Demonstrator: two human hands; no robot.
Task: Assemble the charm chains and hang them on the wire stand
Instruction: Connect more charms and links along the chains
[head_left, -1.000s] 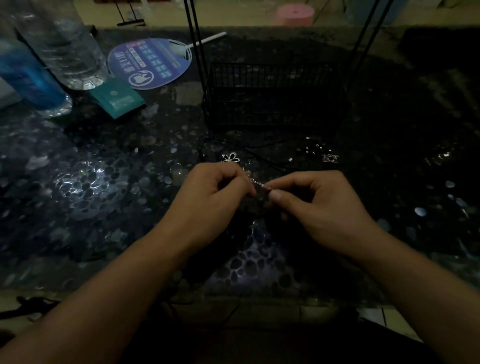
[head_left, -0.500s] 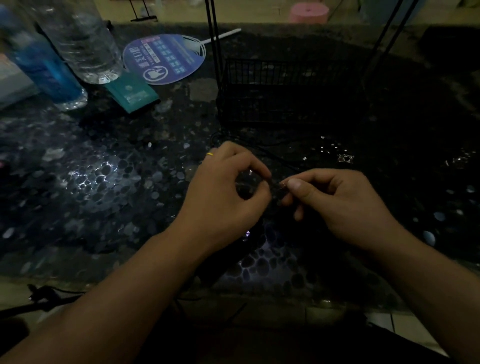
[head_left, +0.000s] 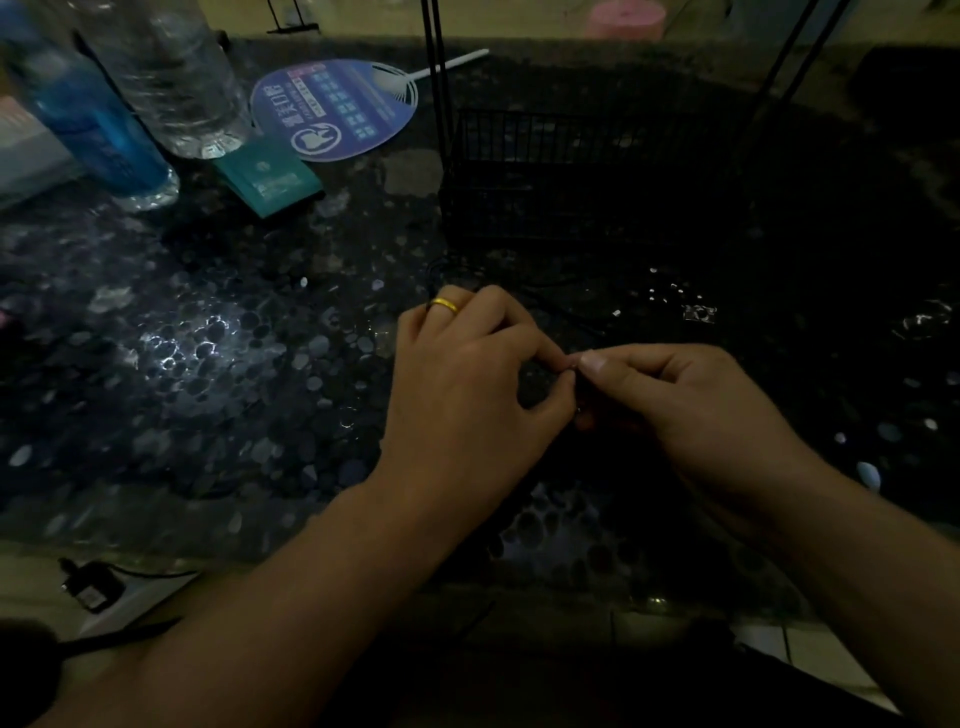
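Left hand (head_left: 467, 384) and right hand (head_left: 691, 410) fingertip to fingertip near surface's (head_left: 208, 374) front edge, each seemingly pinching something too small and dark to identify. Black wire stand (head_left: 561, 176) toward far edge, apparently bare. Likely still linking; next, steady fine alignment.

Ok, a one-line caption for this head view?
Both hands, left and right, pinch something tiny together before the wire stand on a dim table.

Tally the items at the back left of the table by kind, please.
Plastic bottles: 2, a clear plastic bottle and a blue plastic bottle
Round blue printed hand fan: 1
Teal card packet: 1
Total: 4
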